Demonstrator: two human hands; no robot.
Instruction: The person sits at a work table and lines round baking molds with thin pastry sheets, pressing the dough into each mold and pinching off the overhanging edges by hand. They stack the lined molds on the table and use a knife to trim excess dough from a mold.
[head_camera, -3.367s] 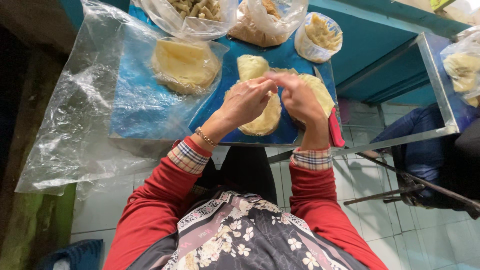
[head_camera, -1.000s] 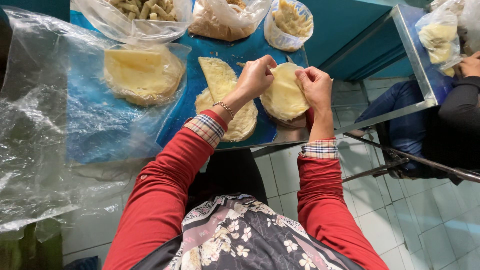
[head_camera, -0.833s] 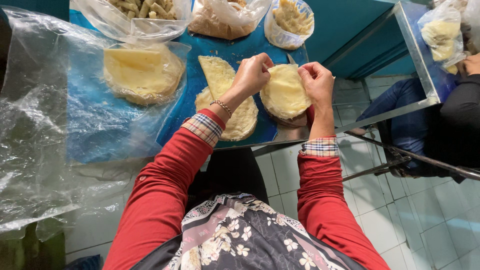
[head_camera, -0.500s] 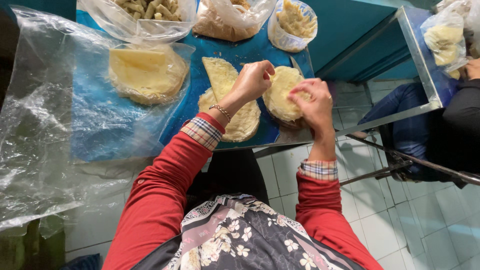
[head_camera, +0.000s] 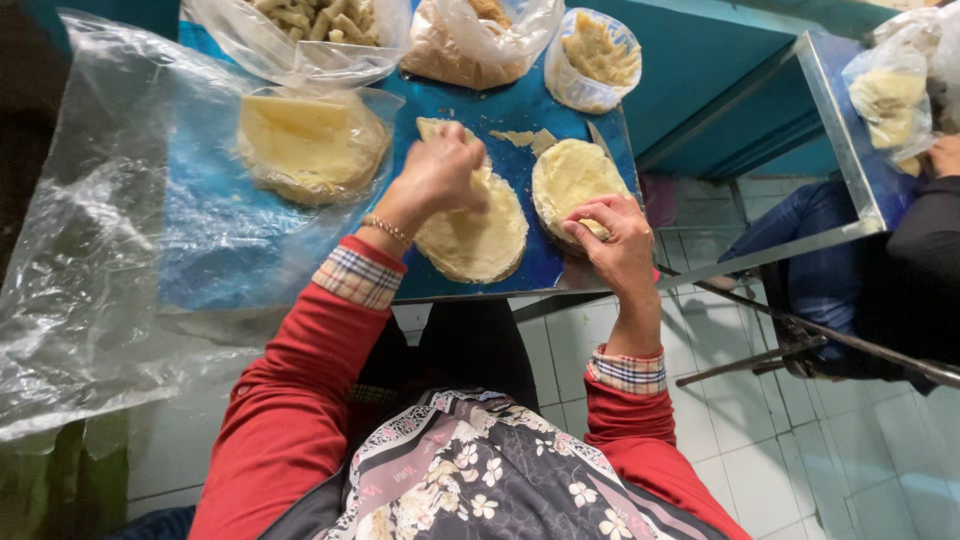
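1. Head view, change: half a second earlier the left hand (head_camera: 440, 170) was curled at the gap between the two dough rounds and the right hand (head_camera: 618, 232) hovered open above the right-hand one. Now the left hand has moved up and over the front dough round (head_camera: 480, 232), and the right hand has dropped onto the near edge of the folded dough round (head_camera: 572, 178). The shared pinching of one piece has ended; each hand works its own piece.

2. Head view, left hand: fingers are closed in a loose fist on a yellow piece of dough (head_camera: 432, 128) at the far edge of the front round. Whether this is a separate sheet or a lifted flap is hard to tell.

3. Head view, right hand: fingers are bent narrow, tips pressing the near rim of the folded round, which lies under and just beyond the fingertips.

4. Head view, surroundings: both rounds rest on the blue table (head_camera: 500, 110). A bagged stack of dough sheets (head_camera: 312, 140) lies to the left; three open bags of filling (head_camera: 320, 30) stand at the far edge. Another person's sleeve (head_camera: 925, 240) shows at right.
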